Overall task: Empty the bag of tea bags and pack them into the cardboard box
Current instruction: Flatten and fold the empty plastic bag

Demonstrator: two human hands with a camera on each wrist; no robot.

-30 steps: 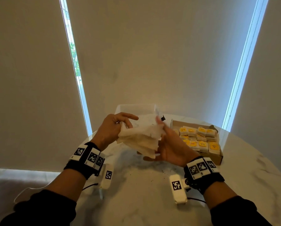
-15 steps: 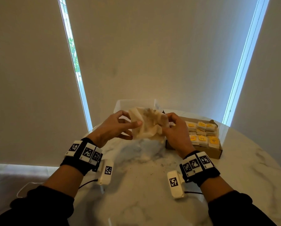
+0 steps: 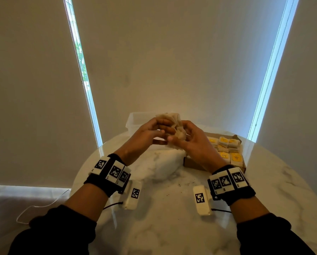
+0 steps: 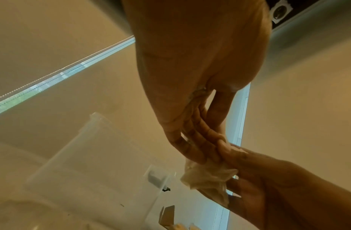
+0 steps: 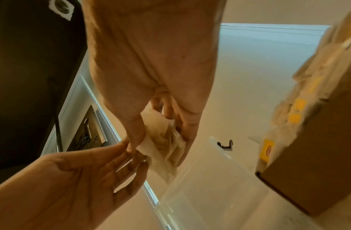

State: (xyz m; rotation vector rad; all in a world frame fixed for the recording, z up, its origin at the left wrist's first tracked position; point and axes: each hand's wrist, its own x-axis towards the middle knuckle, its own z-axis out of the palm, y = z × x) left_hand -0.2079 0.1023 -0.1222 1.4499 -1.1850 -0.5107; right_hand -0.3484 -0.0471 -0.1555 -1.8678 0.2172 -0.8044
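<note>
Honestly the hardest thing to read here is the crumpled, thin beige paper bag (image 3: 177, 129) itself: your two hands cover most of it, so you can't tell if anything is inside. Your left hand (image 3: 146, 134) has its grip pinched on the bag's near edge, fingers mostly straight and stacked against it in the left wrist view (image 4: 206, 175). Your right hand (image 3: 194, 142) has its grip curled round the wad, thumb on one side and fingers on the other, which shows best from the right wrist (image 5: 164, 140). The bag is held up in the air between your hands, above the surface and just in front of the clear plastic tub (image 3: 135, 119). That tub is see-through and partly hidden behind your hands. The brown cardboard box (image 3: 190, 162) sits to the right, its near-left part blocked by your right wrist; the rows of pale tea bags with yellow tags (image 3: 229, 150) fill what you can see of it. The round white marble surface (image 3: 163, 218) has some dark crumbs scattered near the middle. Behind it are beige roller blinds (image 3: 163, 61) with bright slits of daylight at their edges.
</note>
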